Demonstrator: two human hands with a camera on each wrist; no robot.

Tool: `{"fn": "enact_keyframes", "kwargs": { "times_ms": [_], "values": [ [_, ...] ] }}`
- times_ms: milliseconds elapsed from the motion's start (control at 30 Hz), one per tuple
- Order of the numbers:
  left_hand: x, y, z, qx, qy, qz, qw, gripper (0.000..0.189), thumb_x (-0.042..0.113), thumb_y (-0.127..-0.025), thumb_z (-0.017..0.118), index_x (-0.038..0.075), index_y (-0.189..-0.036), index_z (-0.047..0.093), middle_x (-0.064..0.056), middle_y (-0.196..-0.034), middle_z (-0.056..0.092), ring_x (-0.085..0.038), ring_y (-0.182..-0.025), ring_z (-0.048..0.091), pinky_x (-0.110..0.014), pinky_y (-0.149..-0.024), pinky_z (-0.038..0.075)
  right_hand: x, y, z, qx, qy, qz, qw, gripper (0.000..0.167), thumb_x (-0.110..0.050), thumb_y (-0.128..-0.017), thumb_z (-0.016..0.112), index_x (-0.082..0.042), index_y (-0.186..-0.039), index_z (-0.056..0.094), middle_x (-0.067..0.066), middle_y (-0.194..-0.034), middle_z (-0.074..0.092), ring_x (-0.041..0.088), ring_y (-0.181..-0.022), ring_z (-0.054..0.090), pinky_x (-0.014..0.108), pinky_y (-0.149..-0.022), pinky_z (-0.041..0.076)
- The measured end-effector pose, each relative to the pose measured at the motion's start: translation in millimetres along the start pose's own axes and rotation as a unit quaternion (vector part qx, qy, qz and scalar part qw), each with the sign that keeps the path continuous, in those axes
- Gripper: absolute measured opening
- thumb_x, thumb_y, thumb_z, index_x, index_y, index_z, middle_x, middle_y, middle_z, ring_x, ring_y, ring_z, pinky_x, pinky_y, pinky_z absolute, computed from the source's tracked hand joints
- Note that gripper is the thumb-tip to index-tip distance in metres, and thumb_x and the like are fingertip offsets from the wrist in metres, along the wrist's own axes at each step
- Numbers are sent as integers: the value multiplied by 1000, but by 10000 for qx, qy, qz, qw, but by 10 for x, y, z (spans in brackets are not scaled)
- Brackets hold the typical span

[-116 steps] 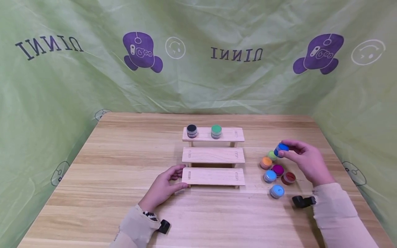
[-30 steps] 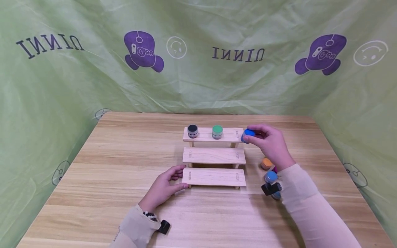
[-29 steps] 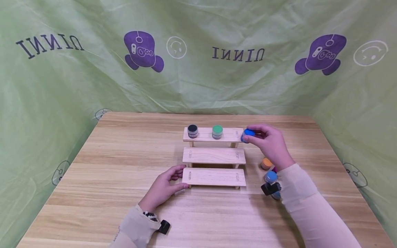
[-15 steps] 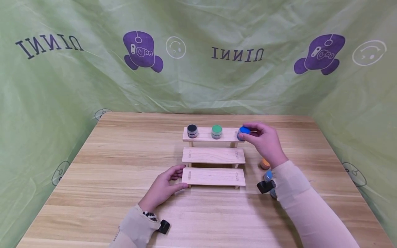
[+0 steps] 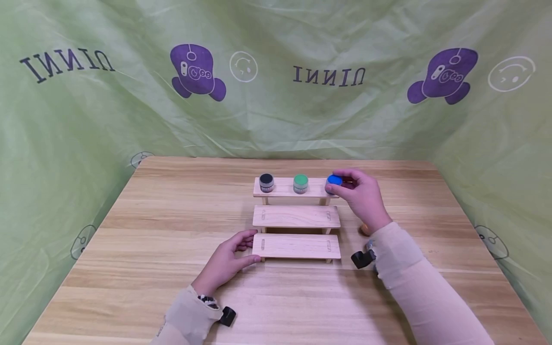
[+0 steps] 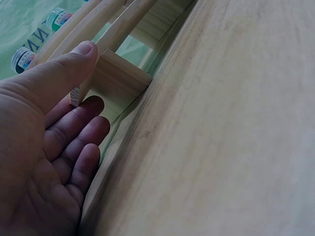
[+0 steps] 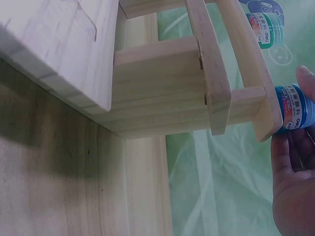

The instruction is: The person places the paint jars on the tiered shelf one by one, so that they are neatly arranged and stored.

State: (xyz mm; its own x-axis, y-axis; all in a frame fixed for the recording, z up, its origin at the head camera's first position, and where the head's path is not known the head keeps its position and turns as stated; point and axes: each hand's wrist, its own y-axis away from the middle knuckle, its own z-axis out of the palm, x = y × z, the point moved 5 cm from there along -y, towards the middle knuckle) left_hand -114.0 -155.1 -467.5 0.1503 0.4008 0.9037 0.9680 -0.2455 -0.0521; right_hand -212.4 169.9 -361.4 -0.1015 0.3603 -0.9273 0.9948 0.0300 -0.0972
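A three-step wooden display stand (image 5: 297,216) stands on the table. My right hand (image 5: 362,199) pinches a blue-lidded paint jar (image 5: 334,180) between thumb and fingers at the right end of the top step. In the right wrist view the jar (image 7: 291,107) is upright, its base right at the board. A black-lidded jar (image 5: 266,183) sits at the left end of that step and a green-lidded jar (image 5: 300,184) at its middle. With thumb and fingers either side of the lowest step's left end, my left hand (image 5: 226,263) holds the stand; the left wrist view shows its thumb (image 6: 74,64) over the board.
Right of the stand, an orange jar (image 5: 364,230) and a light blue jar (image 5: 369,245) peek out from behind my right forearm (image 5: 401,258), which hides other jars. The wooden table (image 5: 172,211) ends at a green printed cloth (image 5: 276,120) behind and at both sides.
My right hand has carried the blue jar left from the loose jars, past the stand's right edge, onto the right end of the top step. My left hand has stayed put.
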Motion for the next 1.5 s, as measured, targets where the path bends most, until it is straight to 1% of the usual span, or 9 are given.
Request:
{"fn": "enact_keyframes", "kwargs": {
  "times_ms": [200,400,567,700,867,1033,1300,1400,1500],
  "values": [
    [2,3,-5,-4,-5,0,10000,65,23,-81,86,8,-138,58,-3,-118,68,-21,-111,62,-37,-98,51,19,-13,46,126,-196,28,9997,54,-31,-83,85,-5,-126,66,12,-125,63,23,-110,63,19,-83,56],
    [1,3,-1,-11,12,49,10000,64,24,-81,85,8,-138,58,-3,-118,68,-21,-111,62,-37,-98,51,44,-9,65,195,-177,-18,9997,56,-32,-83,85,-3,-127,66,13,-126,64,26,-113,63,20,-85,56],
    [-10,2,6,-32,38,85,10000,64,24,-82,85,8,-138,58,-3,-118,68,-21,-111,62,-37,-98,51,73,2,72,273,-216,-29,9994,55,-31,-82,85,-4,-126,66,13,-125,64,26,-114,64,20,-86,55],
    [-21,4,4,-29,42,73,10000,64,24,-82,85,8,-138,58,-3,-119,68,-21,-111,62,-36,-98,51,92,12,82,294,-243,-63,9993,56,-31,-83,85,-5,-128,65,12,-126,64,26,-115,64,20,-88,55],
    [-31,8,0,-32,80,13,10000,64,24,-82,85,10,-138,58,-3,-120,67,-20,-112,61,-36,-98,50,104,27,88,297,-329,-118,9989,62,-31,-83,85,-5,-133,61,11,-131,62,25,-119,62,20,-93,53],
    [-32,8,0,-41,87,-2,10000,63,24,-82,85,10,-138,58,-3,-120,67,-20,-111,61,-36,-98,50,98,62,79,295,-553,-238,9978,62,-25,-84,84,-1,-135,58,11,-133,60,26,-122,60,19,-95,51],
    [-12,14,-3,-27,31,15,10000,65,25,-81,85,10,-138,58,-3,-119,67,-20,-112,61,-37,-99,50,97,157,28,305,-650,-419,9965,60,-23,-86,82,0,-135,58,12,-133,61,25,-122,61,19,-96,50],
    [-8,11,-4,-24,15,26,10000,65,25,-81,85,9,-138,58,-3,-118,68,-20,-111,62,-37,-99,51,106,199,-5,354,-618,-445,9965,59,-22,-87,82,2,-134,58,13,-133,61,24,-121,61,18,-97,49],
    [-7,8,-6,-25,18,23,10000,65,25,-81,85,9,-138,58,-3,-118,68,-20,-111,62,-37,-99,50,124,239,-42,384,-492,-425,9971,57,-23,-88,80,0,-135,58,13,-133,62,24,-122,60,18,-98,48]
  ]
}}
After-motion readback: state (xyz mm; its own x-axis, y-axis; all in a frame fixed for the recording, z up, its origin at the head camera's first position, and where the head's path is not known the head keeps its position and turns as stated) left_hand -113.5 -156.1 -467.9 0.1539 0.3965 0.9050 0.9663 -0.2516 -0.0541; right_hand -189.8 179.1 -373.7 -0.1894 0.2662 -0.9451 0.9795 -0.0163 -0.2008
